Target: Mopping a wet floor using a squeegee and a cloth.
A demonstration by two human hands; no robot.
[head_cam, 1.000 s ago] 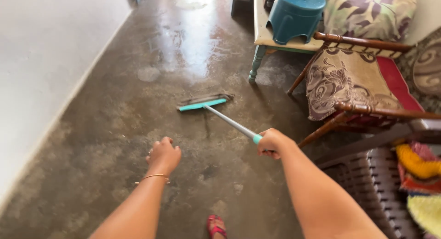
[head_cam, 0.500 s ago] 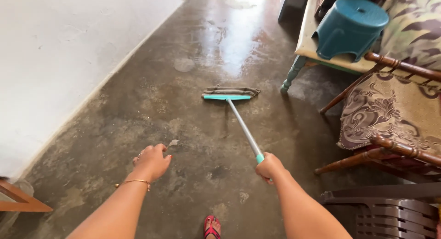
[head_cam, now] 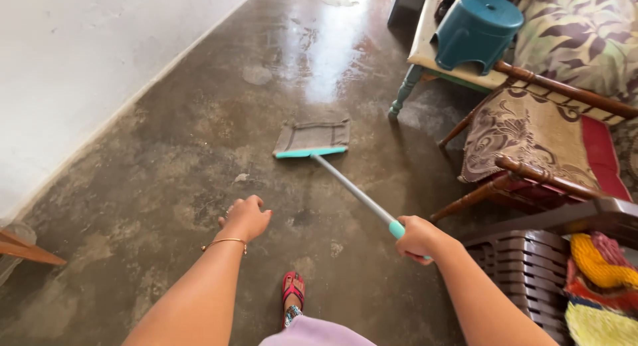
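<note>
Home: cushioned wooden chairs (head_cam: 531, 146) (patterned covers), concrete floor (head_cam: 199, 160).

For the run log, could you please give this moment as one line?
right hand: grips mop handle | left hand: free, empty | mop head: flat on floor

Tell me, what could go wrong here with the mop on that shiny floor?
1. The floor looks wet and glossy ahead of the mop, and the sandal stands on it, so a slip seems possible.
2. Only the right hand grips the handle, at its very end; the left hand is free, so control may be weak.
3. The table leg and the chair stand close on the right; a wide swing could hit them.
</note>
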